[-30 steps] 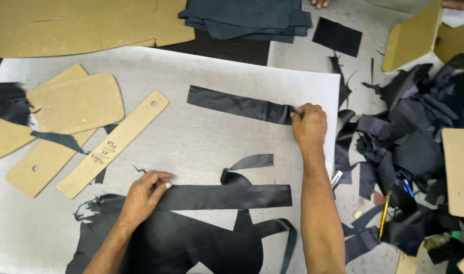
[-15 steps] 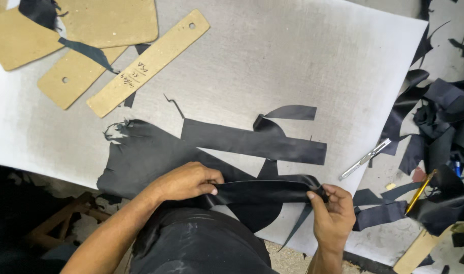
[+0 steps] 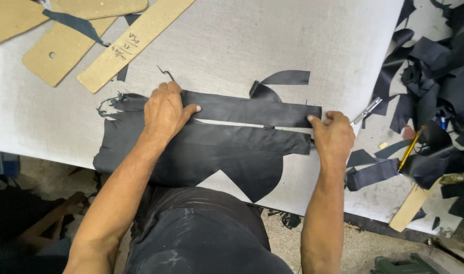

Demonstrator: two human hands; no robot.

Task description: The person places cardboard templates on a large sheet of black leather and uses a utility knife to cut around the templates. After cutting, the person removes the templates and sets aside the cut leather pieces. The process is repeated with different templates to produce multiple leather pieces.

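Black leather strip [image 3: 252, 109] lies across the grey cutting mat [image 3: 272, 40]; we see the left hand [image 3: 163, 111] pressing flat, open, the right hand [image 3: 333, 134] pinching its end. A tan cardboard template [image 3: 133, 43], handwritten, sits upper left.

- Tan cardboard pattern strip [image 3: 133, 43] with handwriting, lying diagonally
- Tan cardboard template [image 3: 54, 53] with a punched hole
- Heap of dark fabric offcuts [image 3: 440, 71] at right
- Silver metal cutter [image 3: 366, 110]
- Yellow pencil [image 3: 410, 149]
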